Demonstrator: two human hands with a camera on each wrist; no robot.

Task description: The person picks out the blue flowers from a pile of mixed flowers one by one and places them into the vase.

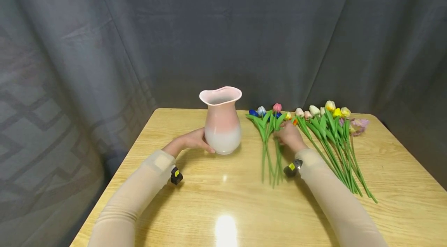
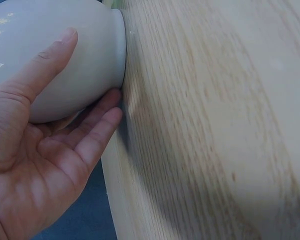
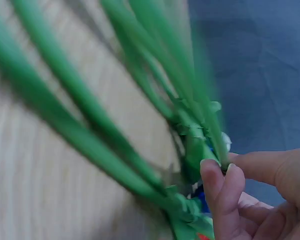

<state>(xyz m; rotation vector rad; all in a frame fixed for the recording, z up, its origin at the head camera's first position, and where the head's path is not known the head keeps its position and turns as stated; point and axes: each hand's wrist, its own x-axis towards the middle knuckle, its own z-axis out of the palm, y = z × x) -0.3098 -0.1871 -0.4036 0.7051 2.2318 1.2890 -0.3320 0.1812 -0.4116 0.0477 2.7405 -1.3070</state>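
Note:
A pink-and-white vase (image 1: 223, 126) with a wavy rim stands upright on the table. My left hand (image 1: 196, 140) holds its lower body from the left, the thumb (image 2: 52, 62) along the white side and the fingers curled round near the base. At the back right, my right hand (image 1: 290, 135) pinches the green stem of an artificial tulip (image 3: 217, 135) between thumb and fingertips. In the head view this hand is among a small bunch of tulips (image 1: 267, 134) with blue, pale blue and pink blooms. Some blooms and leaves are hidden behind the hand.
Right of that hand lies a larger bunch of artificial tulips (image 1: 330, 134), white, pale pink and yellow, stems toward me. Purple ruffled flowers (image 1: 361, 123) lie at its right. The wooden table (image 1: 181, 208) ends at the back before a grey curtain (image 1: 223, 37).

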